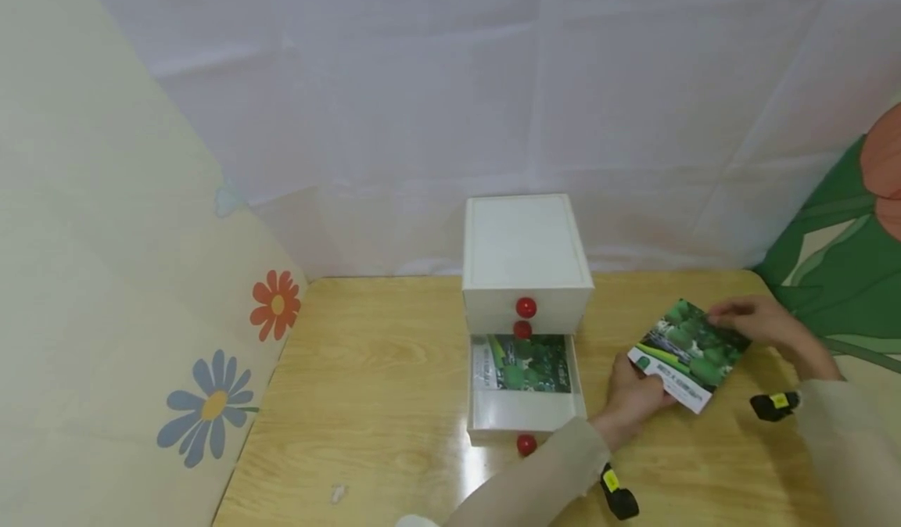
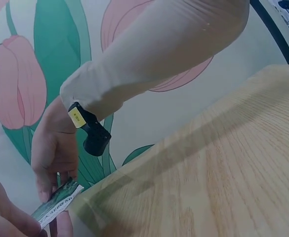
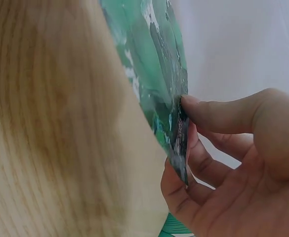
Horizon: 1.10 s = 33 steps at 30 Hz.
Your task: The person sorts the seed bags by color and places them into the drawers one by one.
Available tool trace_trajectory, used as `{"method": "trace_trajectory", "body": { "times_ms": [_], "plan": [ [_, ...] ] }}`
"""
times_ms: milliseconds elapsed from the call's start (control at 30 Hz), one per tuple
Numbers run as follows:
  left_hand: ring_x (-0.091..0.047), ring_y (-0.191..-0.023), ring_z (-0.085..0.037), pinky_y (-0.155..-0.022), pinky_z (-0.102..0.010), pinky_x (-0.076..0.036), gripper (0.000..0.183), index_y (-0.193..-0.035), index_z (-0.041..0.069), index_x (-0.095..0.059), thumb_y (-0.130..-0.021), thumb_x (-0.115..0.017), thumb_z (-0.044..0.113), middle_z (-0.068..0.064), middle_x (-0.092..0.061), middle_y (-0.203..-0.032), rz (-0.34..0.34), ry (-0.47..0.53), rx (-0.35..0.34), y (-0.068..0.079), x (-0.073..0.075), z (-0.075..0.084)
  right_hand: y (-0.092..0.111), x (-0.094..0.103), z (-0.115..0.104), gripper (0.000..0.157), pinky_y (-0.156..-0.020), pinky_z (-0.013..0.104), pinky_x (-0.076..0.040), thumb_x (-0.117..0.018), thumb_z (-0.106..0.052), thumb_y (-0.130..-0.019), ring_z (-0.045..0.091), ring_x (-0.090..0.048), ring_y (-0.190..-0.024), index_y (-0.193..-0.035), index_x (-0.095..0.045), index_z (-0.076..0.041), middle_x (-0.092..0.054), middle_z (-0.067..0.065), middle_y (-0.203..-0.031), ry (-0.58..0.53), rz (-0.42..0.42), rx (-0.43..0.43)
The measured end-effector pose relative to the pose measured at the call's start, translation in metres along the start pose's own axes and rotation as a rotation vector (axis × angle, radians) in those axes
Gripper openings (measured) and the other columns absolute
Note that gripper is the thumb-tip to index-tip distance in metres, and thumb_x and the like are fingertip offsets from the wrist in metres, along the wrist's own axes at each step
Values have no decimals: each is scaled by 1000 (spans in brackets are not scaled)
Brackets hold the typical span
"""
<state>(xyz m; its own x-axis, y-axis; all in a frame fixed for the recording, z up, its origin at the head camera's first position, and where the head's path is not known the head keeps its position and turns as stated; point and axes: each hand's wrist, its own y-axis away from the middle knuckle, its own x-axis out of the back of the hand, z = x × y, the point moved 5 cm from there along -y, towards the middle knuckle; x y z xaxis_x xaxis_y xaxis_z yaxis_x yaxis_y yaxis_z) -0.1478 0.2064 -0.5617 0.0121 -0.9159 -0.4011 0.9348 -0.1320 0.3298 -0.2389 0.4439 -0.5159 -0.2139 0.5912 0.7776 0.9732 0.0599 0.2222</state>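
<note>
Over the right side of the table, both hands hold a flat seed packet [image 1: 693, 351] printed with round green fruit and a white lettered band. My left hand [image 1: 633, 394] grips its lower left edge, thumb on the printed face. At the upper right edge, my right hand [image 1: 763, 325] pinches the packet, and the right wrist view shows the thumb [image 3: 218, 114] on one face with fingers behind. To the left stands a small white drawer cabinet [image 1: 524, 241] with red knobs. Its bottom drawer [image 1: 521, 414] is pulled out, and a similar green packet [image 1: 531, 364] lies inside.
The wooden table [image 1: 366, 386] runs back to a white cloth backdrop [image 1: 394, 120]. Flower-patterned panels flank it, one on the left [image 1: 141, 277] and one on the right [image 1: 831, 277]. The open drawer juts forward beside my left forearm [image 1: 542, 472].
</note>
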Motion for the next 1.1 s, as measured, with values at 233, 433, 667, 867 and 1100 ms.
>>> {"method": "trace_trajectory", "body": {
  "times_ms": [233,433,667,867,1100],
  "plan": [
    [-73,-84,-20,-75,-41,-69,43,-121,12,-55,-89,-54,-18,-5,-68,-96,27,-101,-19,5,6,18,10,10,-11,51,-77,23,-50,-55,-32,-112,31,-65,-107,-135,-62,14,-60,41,-136,-9,9,30],
    [-71,-80,-16,-76,-35,-68,34,-121,15,-57,-95,-61,-7,-3,-65,-95,14,-231,-5,7,14,31,21,13,-21,53,-72,20,-51,-54,-33,-113,-12,-50,-92,-137,-59,13,-55,43,-140,-46,6,55],
    [-71,-75,-16,-71,-33,-68,29,-120,17,-57,-99,-63,-3,-2,-64,-94,-34,-281,27,10,20,32,33,8,-18,57,-72,20,-51,-54,-40,-112,-15,-47,-94,-140,-58,11,-53,42,-143,-67,-2,40],
    [-72,-77,-15,-72,-31,-68,28,-120,16,-58,-101,-61,-4,-2,-64,-99,-76,-299,17,15,25,40,42,5,-15,55,-71,16,-49,-57,-39,-111,-23,-46,-92,-138,-59,9,-71,8,-125,-115,7,54],
    [-71,-77,-18,-72,-31,-68,25,-121,10,-60,-100,-65,-3,-7,-63,-101,-94,-262,-4,17,34,54,54,3,-16,44,-69,14,-49,-60,-37,-110,-24,-47,-92,-132,-65,1,-50,-44,-105,-178,38,65]
  ]
}}
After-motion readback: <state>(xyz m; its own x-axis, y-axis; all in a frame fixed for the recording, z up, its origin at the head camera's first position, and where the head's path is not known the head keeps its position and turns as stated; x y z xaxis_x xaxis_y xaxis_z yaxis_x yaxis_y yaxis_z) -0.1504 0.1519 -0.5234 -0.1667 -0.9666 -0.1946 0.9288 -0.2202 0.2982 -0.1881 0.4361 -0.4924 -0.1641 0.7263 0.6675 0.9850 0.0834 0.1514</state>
